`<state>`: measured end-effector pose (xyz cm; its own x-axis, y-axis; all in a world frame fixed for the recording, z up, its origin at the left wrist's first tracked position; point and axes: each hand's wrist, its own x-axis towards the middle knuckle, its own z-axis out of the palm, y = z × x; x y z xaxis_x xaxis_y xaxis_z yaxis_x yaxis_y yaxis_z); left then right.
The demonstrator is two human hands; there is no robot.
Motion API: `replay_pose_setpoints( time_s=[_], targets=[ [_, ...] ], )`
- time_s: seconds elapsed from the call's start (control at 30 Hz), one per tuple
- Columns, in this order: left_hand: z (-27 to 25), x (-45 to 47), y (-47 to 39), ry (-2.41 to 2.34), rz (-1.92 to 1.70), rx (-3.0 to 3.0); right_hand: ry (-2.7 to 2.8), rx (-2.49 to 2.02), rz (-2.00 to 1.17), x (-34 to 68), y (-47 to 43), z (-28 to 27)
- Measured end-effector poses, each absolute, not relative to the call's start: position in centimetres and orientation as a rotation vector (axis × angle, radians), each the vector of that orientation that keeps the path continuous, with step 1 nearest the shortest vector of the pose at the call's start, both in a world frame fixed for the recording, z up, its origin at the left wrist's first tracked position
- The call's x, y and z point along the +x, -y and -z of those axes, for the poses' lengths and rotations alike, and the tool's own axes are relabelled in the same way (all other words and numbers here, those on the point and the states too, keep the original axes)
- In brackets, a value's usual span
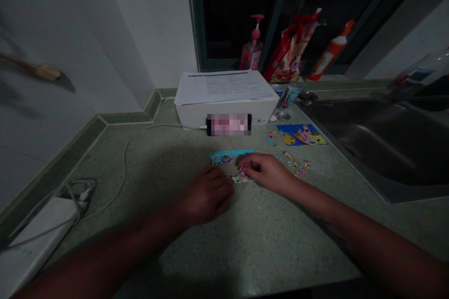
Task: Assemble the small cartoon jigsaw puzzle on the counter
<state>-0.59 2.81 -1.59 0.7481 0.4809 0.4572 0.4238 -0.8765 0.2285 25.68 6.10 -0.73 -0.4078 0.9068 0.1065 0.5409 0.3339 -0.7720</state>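
Note:
A partly assembled jigsaw puzzle (216,157), with a light blue upper edge and a gap in its middle, lies flat on the counter. My left hand (209,192) rests over its lower left corner with the fingers curled; the fingertips are hidden. From the right, my right hand (268,172) reaches over the puzzle, thumb and fingers pinched on a small pinkish puzzle piece (242,173). Several loose puzzle pieces (296,166) are scattered to the right of that hand. Behind them lies a blue picture card (301,134) with yellow and pink cartoon figures.
A phone (229,124) leans against a white box (189,111) topped with printed paper (228,86). Its cable (124,163) runs left to a white power strip (38,238). A can (290,96) stands beside the box. At right is a metal sink (379,140). Bottles line the windowsill.

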Motion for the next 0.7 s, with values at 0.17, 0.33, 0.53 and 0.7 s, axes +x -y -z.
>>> replay_pose_setpoints(
  time_s=[0.17, 0.33, 0.53, 0.7],
  targets=[
    [1.4, -0.6, -2.8, -0.712, -0.844, 2.838, 2.169, -1.301, -0.744, 25.6, -6.0, 0.5],
    [1.3, -0.5, -2.8, -0.711, -0.859, 2.838, 2.23, -1.333, -0.614, 25.6, -5.8, 0.4],
    [1.5, -0.6, -2.8, -0.698, -0.912, 2.828, 2.312, -1.347, -0.508, 25.8, -5.5, -0.1],
    [1.0, -0.7, -2.9, -0.777, -0.949, 2.788, 2.324, -1.306, -0.458, 26.5, -5.7, -1.3]
  ],
)
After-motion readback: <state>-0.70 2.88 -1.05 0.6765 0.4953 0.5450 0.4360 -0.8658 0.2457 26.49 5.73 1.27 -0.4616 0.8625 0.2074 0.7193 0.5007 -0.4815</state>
